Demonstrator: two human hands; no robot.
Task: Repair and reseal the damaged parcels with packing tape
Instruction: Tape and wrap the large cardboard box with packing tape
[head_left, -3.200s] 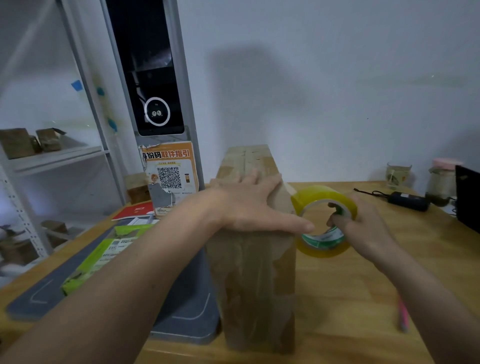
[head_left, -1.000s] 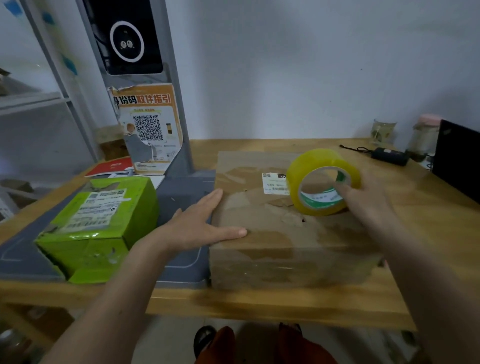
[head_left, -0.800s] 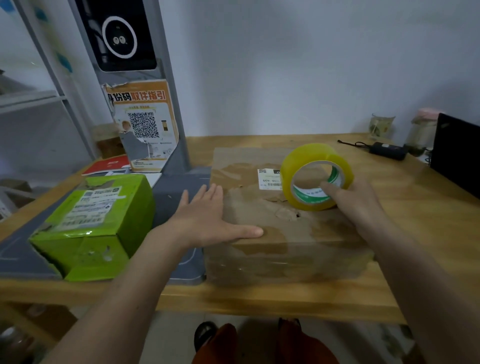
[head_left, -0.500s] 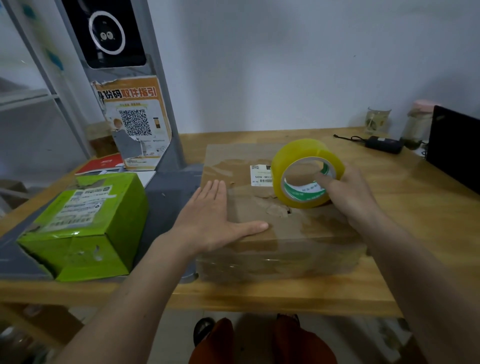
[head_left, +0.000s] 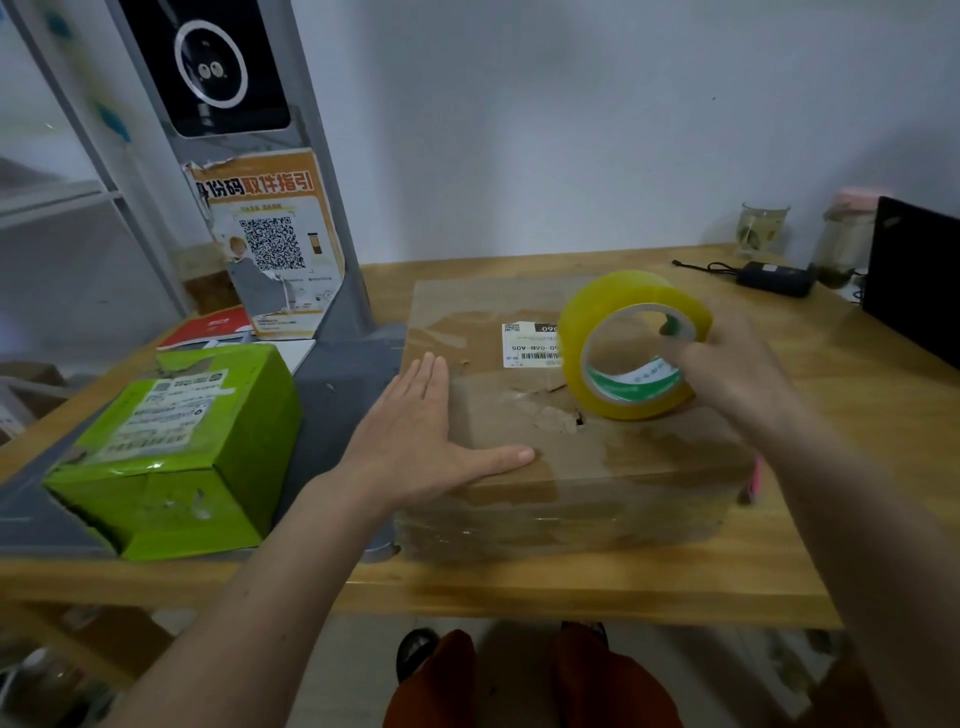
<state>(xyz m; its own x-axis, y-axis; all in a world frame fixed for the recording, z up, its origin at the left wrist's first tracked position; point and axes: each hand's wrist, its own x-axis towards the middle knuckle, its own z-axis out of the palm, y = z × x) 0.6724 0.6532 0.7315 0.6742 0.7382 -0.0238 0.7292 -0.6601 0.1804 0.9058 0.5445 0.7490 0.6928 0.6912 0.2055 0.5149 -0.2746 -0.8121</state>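
On the left of the counter (head_left: 831, 415), a green parcel (head_left: 176, 452) sits on a grey mat, its near corner dented and scuffed, well apart from both hands. Next comes the left hand (head_left: 421, 447), released and flat, fingers straight, pressing the left end of the brown parcel (head_left: 597, 467). That parcel lies flat with its long axis running left to right across the counter. Near the middle of its top, just below the white label (head_left: 530, 345), is a torn patch (head_left: 556, 413) with a small hole.

The tape roll (head_left: 634, 345) stands on edge on the parcel top, touching it just right of the tear. The right hand (head_left: 727, 374) grasps the roll from its right side, with a finger hooked through the core. So the damage lies directly left of the right grip, between the two hands, and the right hand is the nearer one; I judge a leftward pull along the long axis would cover it.

The right hand is motion-blurred, the tape's free end cannot be made out, and the parcel's far face is hidden.
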